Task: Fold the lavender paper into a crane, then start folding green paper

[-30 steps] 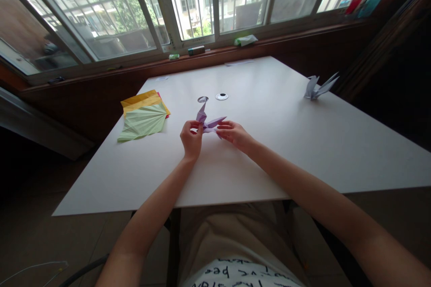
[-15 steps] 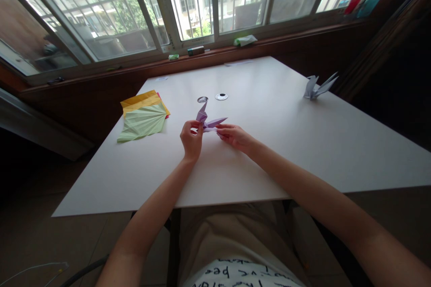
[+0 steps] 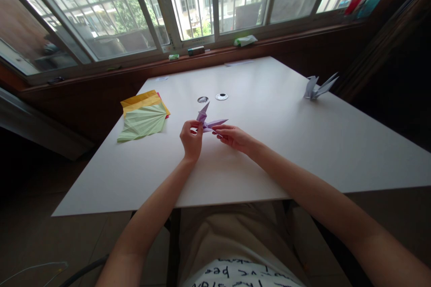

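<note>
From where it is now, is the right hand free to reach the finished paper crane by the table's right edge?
Probably yes: bare table lies between the right hand and the paper crane. But the right hand is pinching the purple crane.

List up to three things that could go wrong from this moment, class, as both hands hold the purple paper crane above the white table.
1. The left hand and right hand pinch the purple paper crane from both sides; pulling apart too hard could tear its thin body.
2. Its raised pointed tip is unsupported and might bend or crease out of line.
3. The stack of colored paper sheets overhangs the white table edge and could slide off if nudged.
</note>
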